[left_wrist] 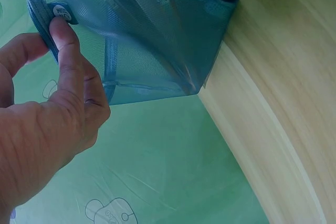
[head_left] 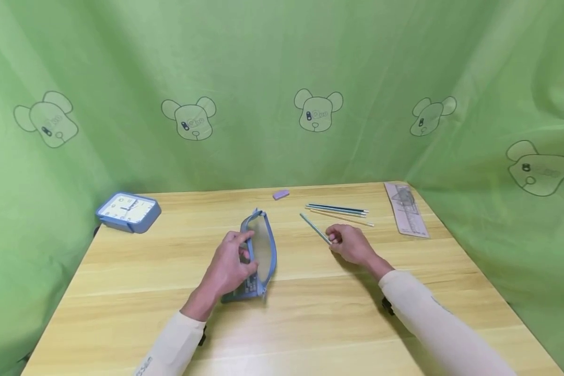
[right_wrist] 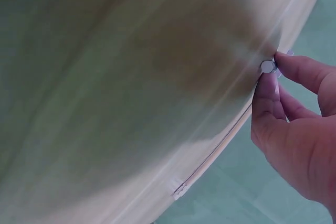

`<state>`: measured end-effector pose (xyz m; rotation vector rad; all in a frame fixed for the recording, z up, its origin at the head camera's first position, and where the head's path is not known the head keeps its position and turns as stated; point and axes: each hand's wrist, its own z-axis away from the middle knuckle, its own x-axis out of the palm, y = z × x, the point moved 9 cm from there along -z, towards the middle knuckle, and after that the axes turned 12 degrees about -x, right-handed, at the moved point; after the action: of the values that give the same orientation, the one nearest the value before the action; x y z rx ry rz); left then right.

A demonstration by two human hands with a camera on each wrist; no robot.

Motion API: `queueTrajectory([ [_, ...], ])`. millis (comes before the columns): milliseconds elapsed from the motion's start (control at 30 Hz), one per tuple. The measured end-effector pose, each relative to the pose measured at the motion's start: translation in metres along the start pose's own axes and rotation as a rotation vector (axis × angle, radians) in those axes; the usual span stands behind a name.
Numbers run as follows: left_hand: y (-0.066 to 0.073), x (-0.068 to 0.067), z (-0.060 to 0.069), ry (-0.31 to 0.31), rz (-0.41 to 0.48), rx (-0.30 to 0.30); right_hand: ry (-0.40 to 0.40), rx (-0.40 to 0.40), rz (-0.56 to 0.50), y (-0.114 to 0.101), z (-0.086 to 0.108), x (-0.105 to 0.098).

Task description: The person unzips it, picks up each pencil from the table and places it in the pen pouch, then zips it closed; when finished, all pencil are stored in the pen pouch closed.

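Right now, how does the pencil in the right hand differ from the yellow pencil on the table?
Colour: the held pencil is pale blue-green; the yellow pencil is yellow.
Contact: the right hand pinches the held pencil near one end with its fingers; no hand touches the yellow pencil.
Slant: in the head view, the held pencil runs more steeply than the yellow pencil.
Shared: both are thin, straight and show a whitish end.

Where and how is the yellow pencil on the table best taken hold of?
Once the right hand has released its teal pencil, it could best pinch the yellow pencil near its white-tipped right end, from above on the person's side. It lies flat, and that end spreads away from the other loose pencils, which lie beyond it, probably leaving room.
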<state>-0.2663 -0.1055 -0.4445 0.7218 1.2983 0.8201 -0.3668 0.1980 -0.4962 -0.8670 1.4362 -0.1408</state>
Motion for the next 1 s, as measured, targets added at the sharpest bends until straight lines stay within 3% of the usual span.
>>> queueTrajectory([
  [733,0.002,-0.003,0.000,0.017,-0.015,0.005,0.003,0.078,-0.004,-0.021,0.017,0.012],
  [900,0.002,-0.002,0.000,0.016,-0.019,0.010,0.006,0.125,-0.057,-0.023,0.024,0.014],
  [1000,0.002,-0.002,0.000,0.015,-0.016,0.010,0.011,0.164,-0.158,-0.027,0.029,0.016],
])
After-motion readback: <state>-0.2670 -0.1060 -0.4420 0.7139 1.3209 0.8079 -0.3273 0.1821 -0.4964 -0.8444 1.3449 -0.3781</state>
